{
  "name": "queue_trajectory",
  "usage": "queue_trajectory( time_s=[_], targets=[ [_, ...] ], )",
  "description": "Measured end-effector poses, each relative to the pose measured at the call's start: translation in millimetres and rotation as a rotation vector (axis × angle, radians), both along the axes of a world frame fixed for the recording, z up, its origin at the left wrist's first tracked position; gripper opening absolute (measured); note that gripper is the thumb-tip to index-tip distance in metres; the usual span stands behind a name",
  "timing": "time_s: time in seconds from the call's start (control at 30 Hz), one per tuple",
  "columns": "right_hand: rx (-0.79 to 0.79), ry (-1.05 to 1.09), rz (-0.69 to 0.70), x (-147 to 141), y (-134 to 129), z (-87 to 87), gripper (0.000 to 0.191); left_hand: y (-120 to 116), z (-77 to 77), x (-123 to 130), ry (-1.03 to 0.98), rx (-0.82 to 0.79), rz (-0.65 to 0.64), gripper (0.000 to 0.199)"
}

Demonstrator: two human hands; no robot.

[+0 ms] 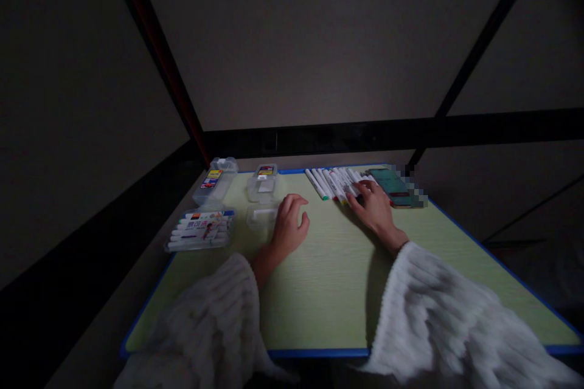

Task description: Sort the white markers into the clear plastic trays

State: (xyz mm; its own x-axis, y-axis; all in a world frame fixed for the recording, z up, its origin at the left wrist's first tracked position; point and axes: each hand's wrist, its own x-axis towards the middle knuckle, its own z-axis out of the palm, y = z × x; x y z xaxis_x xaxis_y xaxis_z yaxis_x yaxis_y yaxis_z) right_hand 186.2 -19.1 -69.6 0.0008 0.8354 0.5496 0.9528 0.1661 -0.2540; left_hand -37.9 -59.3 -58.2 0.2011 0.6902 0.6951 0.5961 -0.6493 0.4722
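Note:
My right hand (375,209) reaches over the right part of a row of white markers (336,182), its fingertips on or just above them. The markers lie side by side, with green, red and yellow ends toward me; my fingers hide some of them. My left hand (290,226) is held near the middle of the table, fingers curved and apart from the thumb, with nothing between them. Just left of it is an open clear plastic box, with its near half (261,217) partly behind my hand and its labelled half (263,183) farther back.
A clear case filled with markers (201,232) lies at the table's left edge. Behind it stands another clear plastic box (216,182) with a yellow label. A phone (395,187) lies right of the marker row. The pale green table (328,298) has a blue rim.

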Motion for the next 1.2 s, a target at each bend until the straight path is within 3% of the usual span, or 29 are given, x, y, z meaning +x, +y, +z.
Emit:
queue_trajectory(
  time_s=[0.27,0.43,0.73,1.2],
  targets=[
    [-0.028,-0.029,-0.036,1,3,-3.6,0.045,28,-4.3,52,0.134,-0.209,0.071,0.042],
    [-0.086,-0.041,-0.079,2,7,-4.0,0.046,48,-10.3,68,0.177,-0.307,0.123,0.046],
    [-0.139,-0.077,-0.108,3,12,-2.3,0.048,76,-17.5,96,0.225,-0.372,0.107,0.051],
    [-0.192,-0.143,-0.1,5,18,-8.5,0.052,79,-16.0,98,0.41,-0.368,0.102,0.046]
  ],
)
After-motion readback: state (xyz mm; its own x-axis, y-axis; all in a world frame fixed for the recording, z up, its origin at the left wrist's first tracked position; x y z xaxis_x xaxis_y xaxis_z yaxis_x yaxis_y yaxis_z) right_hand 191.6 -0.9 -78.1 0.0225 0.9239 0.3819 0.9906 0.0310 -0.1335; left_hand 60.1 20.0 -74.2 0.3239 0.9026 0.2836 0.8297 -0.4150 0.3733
